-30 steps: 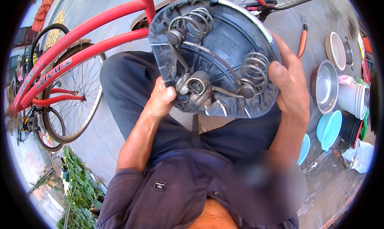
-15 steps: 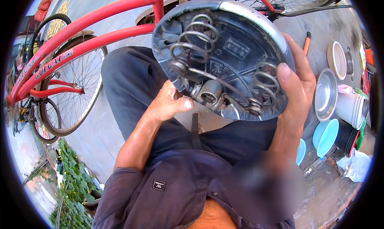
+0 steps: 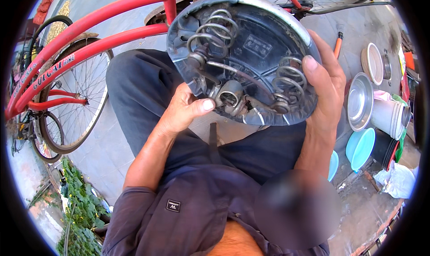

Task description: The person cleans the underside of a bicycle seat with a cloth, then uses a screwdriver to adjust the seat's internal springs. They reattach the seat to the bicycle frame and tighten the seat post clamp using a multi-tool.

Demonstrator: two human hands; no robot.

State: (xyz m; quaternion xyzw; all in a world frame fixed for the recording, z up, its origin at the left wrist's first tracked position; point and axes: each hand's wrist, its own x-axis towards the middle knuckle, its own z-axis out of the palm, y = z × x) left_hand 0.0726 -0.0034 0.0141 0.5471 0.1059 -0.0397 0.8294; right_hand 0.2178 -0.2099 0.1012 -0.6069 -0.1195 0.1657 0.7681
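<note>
We hold a black bicycle saddle (image 3: 255,45) at twelve o'clock, underside toward us, showing its coil springs (image 3: 214,35) and seat clamp (image 3: 229,95). Our right hand (image 3: 324,79) grips its rim at three o'clock; our left hand (image 3: 184,110) holds its edge at eight, fingers hidden behind. A red bicycle frame (image 3: 125,36) stands at ten o'clock, a turquoise basin (image 3: 359,148) at three.

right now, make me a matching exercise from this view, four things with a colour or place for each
Things:
1. bicycle saddle
2. bicycle frame
3. round metal basin
4. leafy plants

Colours and places:
A. silver-grey
B. at the lower left of the view
C. between the left hand and the right hand
D. red

Pairs: 1-C, 2-D, 3-A, 4-B
</note>
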